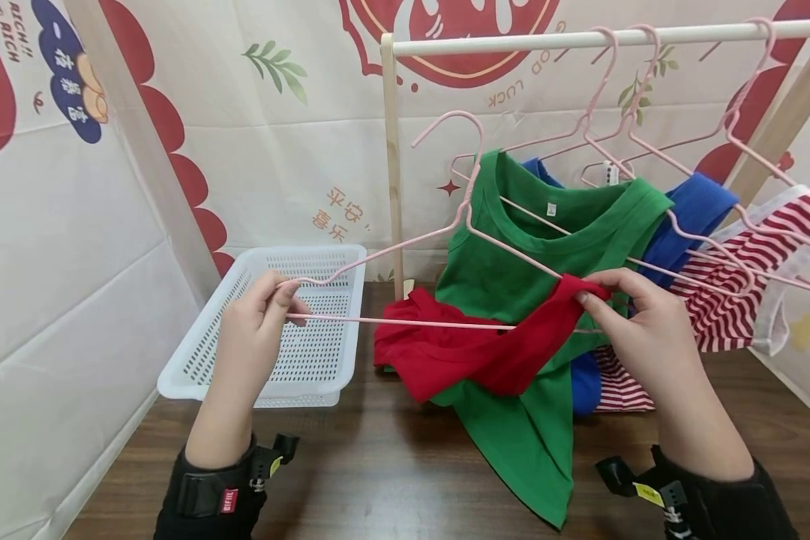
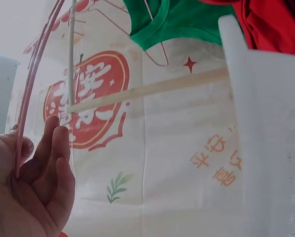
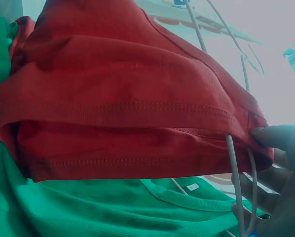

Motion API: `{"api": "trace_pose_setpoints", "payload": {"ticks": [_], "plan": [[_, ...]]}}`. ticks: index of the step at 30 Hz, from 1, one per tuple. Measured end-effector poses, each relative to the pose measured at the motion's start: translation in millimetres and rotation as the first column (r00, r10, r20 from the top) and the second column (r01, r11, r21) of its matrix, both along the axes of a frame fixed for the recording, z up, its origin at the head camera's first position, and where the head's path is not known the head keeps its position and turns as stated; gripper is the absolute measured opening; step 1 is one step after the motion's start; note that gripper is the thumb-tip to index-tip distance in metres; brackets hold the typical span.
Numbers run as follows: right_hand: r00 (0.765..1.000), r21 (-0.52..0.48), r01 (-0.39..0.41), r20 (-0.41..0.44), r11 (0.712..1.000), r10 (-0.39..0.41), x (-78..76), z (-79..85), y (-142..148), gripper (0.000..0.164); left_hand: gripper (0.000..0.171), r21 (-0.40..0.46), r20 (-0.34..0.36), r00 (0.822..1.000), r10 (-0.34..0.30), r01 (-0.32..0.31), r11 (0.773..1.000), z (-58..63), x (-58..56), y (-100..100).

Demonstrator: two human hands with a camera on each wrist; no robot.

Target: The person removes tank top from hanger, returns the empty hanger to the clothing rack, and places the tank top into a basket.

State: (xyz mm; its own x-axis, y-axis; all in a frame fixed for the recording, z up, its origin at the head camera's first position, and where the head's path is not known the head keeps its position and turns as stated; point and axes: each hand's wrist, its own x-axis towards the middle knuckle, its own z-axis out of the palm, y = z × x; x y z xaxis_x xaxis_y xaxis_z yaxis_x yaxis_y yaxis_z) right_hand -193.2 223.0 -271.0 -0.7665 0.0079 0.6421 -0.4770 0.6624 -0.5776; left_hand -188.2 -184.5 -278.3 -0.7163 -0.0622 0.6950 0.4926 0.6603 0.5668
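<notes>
My left hand (image 1: 253, 322) grips one end of a pink clothes hanger (image 1: 405, 244), whose hook points up to the left. At its other end my right hand (image 1: 648, 319) pinches the shoulder of a red tank top (image 1: 486, 345) around the hanger arm. In the right wrist view the hanger's end pokes out through the opening of the red tank top (image 3: 137, 118), beside my fingers. The rest of the red top droops below the hanger, in front of a green tank top (image 1: 533, 255) that hangs on another pink hanger.
A white clothes rack (image 1: 547, 43) with wooden legs carries several pink hangers. A blue top (image 1: 698, 206) and a red-striped top (image 1: 749, 277) hang behind the green one. On the left, a white plastic basket (image 1: 310, 367) stands on the dark wooden table (image 1: 378, 472).
</notes>
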Motion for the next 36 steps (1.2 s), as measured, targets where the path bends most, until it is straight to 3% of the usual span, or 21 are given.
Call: {"api": "trace_pose_setpoints", "payload": {"ticks": [9, 14, 23, 30, 36], "plan": [[0.999, -0.002, 0.041, 0.035, 0.999, -0.041, -2.4, -0.3, 2, 0.018, 0.022, 0.067, -0.017, 1.000, 0.005, -0.004, 0.998, 3.7, -1.1, -12], [0.993, -0.005, 0.102, 0.052, 0.995, -0.102, -5.1, -1.6, 6, 0.022, 0.021, 0.096, -0.038, 0.999, 0.019, -0.015, 0.995, 5.7, -2.4, -20], [0.982, -0.027, 0.169, 0.088, 0.985, -0.166, -10.3, -2.9, 12, 0.027, 0.022, 0.143, -0.046, 0.997, 0.056, -0.049, 0.989, 10.8, 4.0, -28], [0.976, 0.012, 0.124, 0.176, 0.992, -0.124, -16.2, -8.2, 13, 0.029, 0.021, 0.179, -0.035, 0.997, 0.070, -0.063, 0.982, 11.7, 7.6, -27], [0.967, 0.077, 0.054, 0.244, 0.996, -0.071, -23.3, -12.8, 12, 0.032, 0.021, 0.125, -0.021, 0.994, 0.112, -0.108, 0.986, 9.5, 6.1, -26]]}}
